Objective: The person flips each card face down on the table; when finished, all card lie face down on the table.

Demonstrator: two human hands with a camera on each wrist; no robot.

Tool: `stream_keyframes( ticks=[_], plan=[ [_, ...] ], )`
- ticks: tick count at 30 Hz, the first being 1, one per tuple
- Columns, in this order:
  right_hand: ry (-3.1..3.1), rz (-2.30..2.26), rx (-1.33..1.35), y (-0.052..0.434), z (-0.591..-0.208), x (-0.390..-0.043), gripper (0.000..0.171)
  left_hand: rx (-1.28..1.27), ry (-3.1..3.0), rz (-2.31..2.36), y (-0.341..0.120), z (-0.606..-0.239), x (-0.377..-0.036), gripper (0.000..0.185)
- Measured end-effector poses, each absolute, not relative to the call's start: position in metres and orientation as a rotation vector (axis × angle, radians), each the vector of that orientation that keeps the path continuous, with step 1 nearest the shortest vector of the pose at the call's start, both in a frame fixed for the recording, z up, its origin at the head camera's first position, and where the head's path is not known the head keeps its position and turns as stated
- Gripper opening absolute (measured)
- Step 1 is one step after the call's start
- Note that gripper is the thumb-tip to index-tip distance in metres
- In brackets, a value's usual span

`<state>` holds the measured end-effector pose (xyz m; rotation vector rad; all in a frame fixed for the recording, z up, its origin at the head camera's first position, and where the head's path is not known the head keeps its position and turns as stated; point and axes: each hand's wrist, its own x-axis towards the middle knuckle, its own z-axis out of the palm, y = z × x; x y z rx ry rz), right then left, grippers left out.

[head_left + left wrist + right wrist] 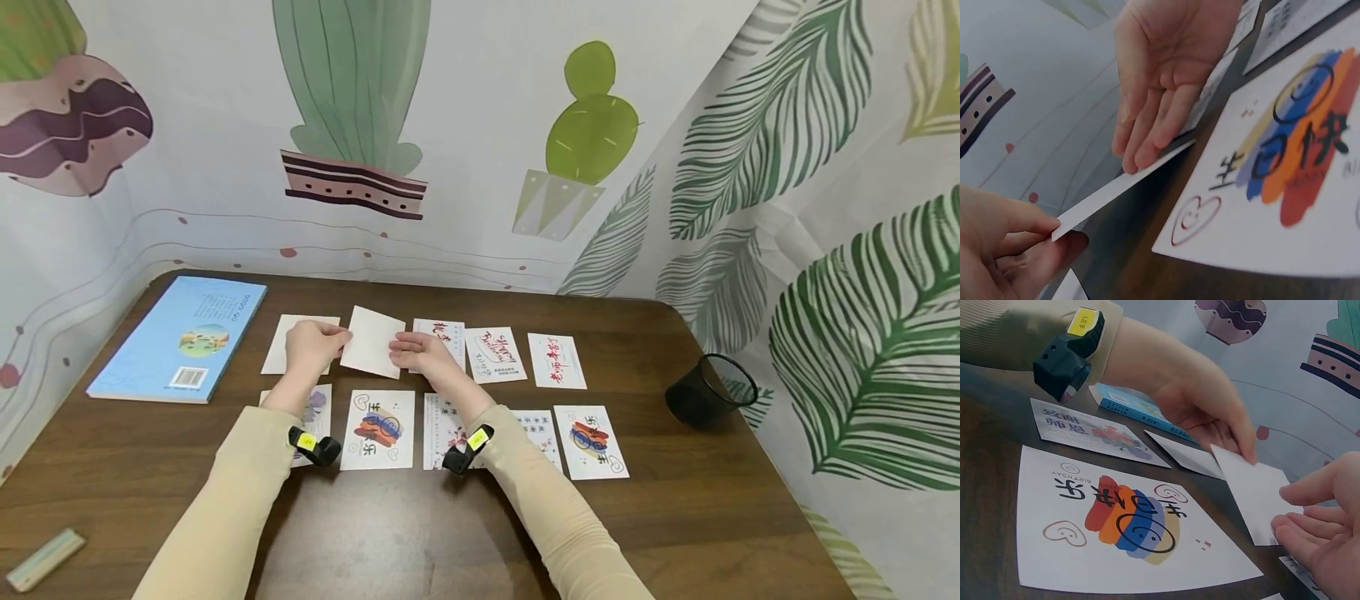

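Observation:
A blank white card (371, 342) is lifted and tilted above the back row of cards on the brown table (675, 517). My left hand (330, 337) pinches its left edge between thumb and fingers; the left wrist view shows this pinch (1054, 234) on the card (1122, 187). My right hand (399, 343) is at the card's right edge with nearly straight fingers (1141, 156) touching it. From the right wrist, the card (1250, 494) sits between the left hand (1244, 450) and the right hand (1282, 512). A colourful birthday card (1129, 525) lies flat below them.
Printed greeting cards lie in two rows, among them a red-lettered one (557, 361) and a colourful one (595, 442). A blue book (183, 337) lies at the left, a black cup (708, 390) tipped at the right, and a small pale box (45, 558) near the front left edge.

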<state>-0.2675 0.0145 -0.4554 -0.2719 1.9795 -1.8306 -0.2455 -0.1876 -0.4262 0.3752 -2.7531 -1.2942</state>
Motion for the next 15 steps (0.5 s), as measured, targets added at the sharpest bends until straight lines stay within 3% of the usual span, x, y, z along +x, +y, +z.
stream_keyframes(
  ticks=[15],
  plan=[
    [1.946,-1.801,-0.236,0.0171,-0.4544,-0.2700,0.051,0.267,-2.888,-1.141,-0.1928,-0.4332,-0.2494,0.031]
  ],
)
